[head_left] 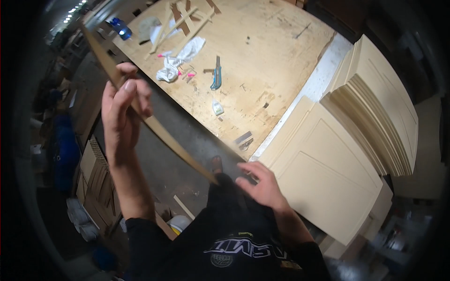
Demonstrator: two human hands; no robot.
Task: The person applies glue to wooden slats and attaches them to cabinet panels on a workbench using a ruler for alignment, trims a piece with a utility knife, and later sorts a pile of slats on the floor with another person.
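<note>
My left hand [123, 110] is closed around a long, thin wooden piece [171, 143], seen nearly edge-on. The piece slants from the upper left down to the front of my body, off the table's near edge. My right hand [263, 186] is held by its lower end, fingers apart and holding nothing, close to the table corner. On the worktable [267, 56] lie a blue utility knife [216, 78], a small white bottle [217, 107] and a flat metal blade-like piece [244, 139].
Pale panels with grooved frames [330, 164] lie right of the table, beside a taller stack of panels [375, 107]. Wooden strips [164, 30], a white cloth [190, 49] and a blue bottle [123, 31] are at the far left. Brown boards [101, 187] stand at lower left.
</note>
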